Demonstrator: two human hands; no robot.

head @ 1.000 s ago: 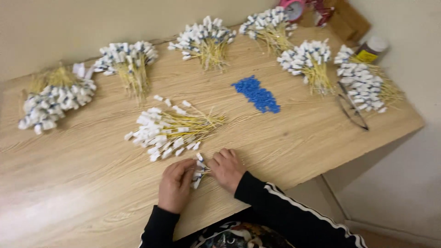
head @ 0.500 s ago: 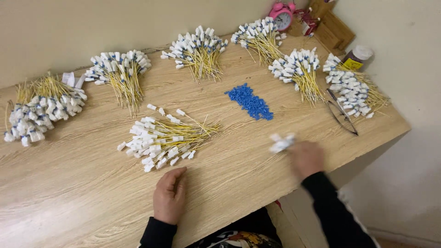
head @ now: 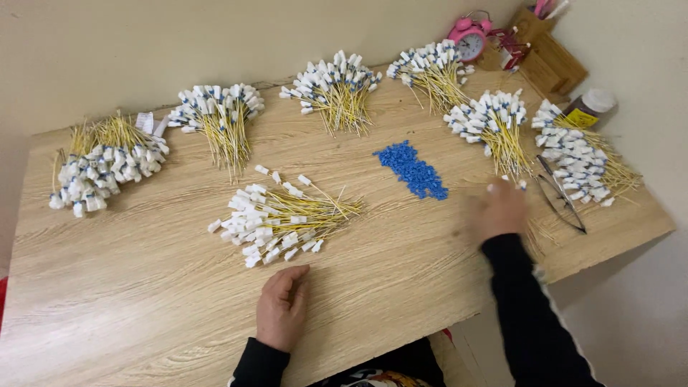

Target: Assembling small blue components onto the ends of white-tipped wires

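Bundle of yellow wires with white connectors [head: 502, 129] at far right of tabletop [head: 143, 308], just beyond right hand [head: 502, 209]; contact not discernible, hand blurred, grip state unreadable. Left hand [head: 281, 308] flat, fingers loosely together, below unbanded pile [head: 276, 218]. Risk judged: sleeve sweeping blue pieces [head: 412, 170] or nudging tweezers [head: 562, 197] off edge

A round pink alarm clock [head: 469, 37] is seen at the far right corner of the light wooden desk [head: 143, 315], beside a brown wooden holder box [head: 548, 61]. A brown bottle with a white cap [head: 589, 107] stands near the right edge, metal tweezers [head: 562, 197] lying nearer the front.
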